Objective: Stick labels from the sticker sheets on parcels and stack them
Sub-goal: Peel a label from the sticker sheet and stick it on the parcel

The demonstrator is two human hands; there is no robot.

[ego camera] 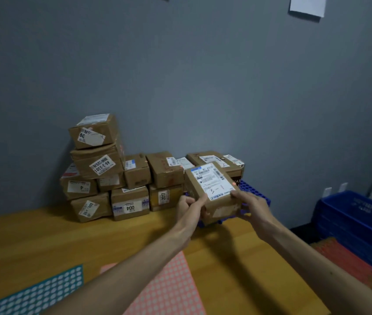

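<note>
The 2 hands hold a cardboard parcel (212, 185) aloft at centre right of the frame, just right of the parcel stack (121, 178). The left hand (188, 206) curls its fingers round the near-left corner, and the right hand (248, 204) clasps the right side. What looks like an orange dot label (234, 183) sits on the parcel's right edge. It probably goes on the stack next: keep it level, pick a low, flat box rather than the leaning tower at the stack's upper left, and let go only once it is seated. The pink sticker sheet (171, 289) lies at bottom centre.
</note>
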